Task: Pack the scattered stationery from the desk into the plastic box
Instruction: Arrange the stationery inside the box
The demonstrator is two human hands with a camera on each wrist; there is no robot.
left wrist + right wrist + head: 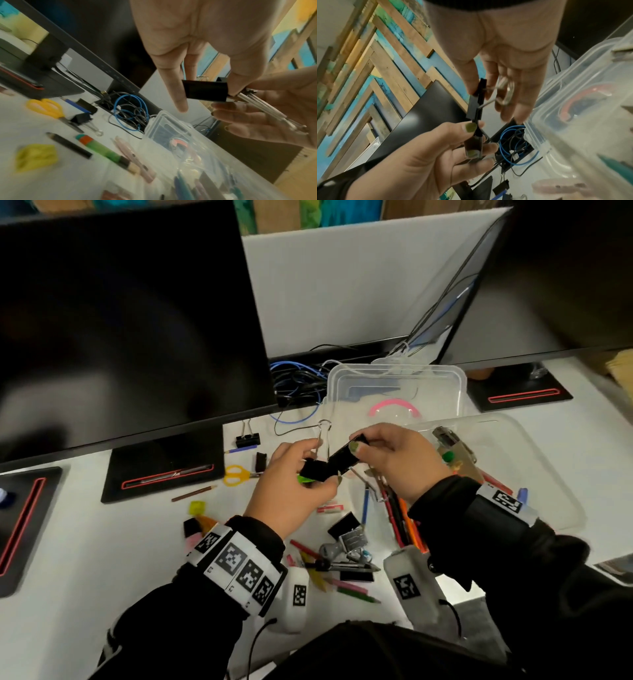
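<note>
Above the desk my left hand (318, 470) pinches a black binder clip (313, 469) whose wire handles point up. My right hand (356, 446) pinches a second black binder clip (344, 457), and the two clips touch end to end. In the left wrist view my thumb and finger hold the left hand's clip (205, 90). The right wrist view has the right hand's clip (476, 102) with its handles against my fingers. Just behind stands the clear plastic box (455, 381), open, with a pink ring (394, 405) inside.
A clear lid or tray (534, 460) with pens lies to the right. Pens and pencils (397, 518), more clips (247, 440), yellow scissors (236, 474) and small items litter the desk. Two monitors (120, 320) and tangled cables (298, 378) stand behind.
</note>
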